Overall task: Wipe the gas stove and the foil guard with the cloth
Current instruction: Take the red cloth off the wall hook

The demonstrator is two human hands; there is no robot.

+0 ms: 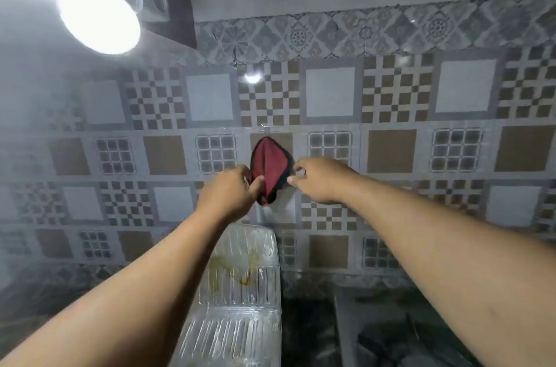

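Observation:
A dark red cloth point(268, 166) with a black edge hangs in front of the tiled wall at the centre of the head view. My left hand point(229, 192) pinches its lower left side. My right hand point(319, 178) pinches its right edge between thumb and finger. Below my arms stands the ribbed foil guard point(240, 300), upright, with yellow-brown grease stains near its top. A dark part of the gas stove point(391, 336) shows at the bottom right, blurred and mostly hidden by my right forearm.
The patterned tile wall point(331, 90) fills the background. A bright round lamp point(99, 20) glares at the upper left beside a vent. A dark counter point(304, 321) lies right of the foil guard.

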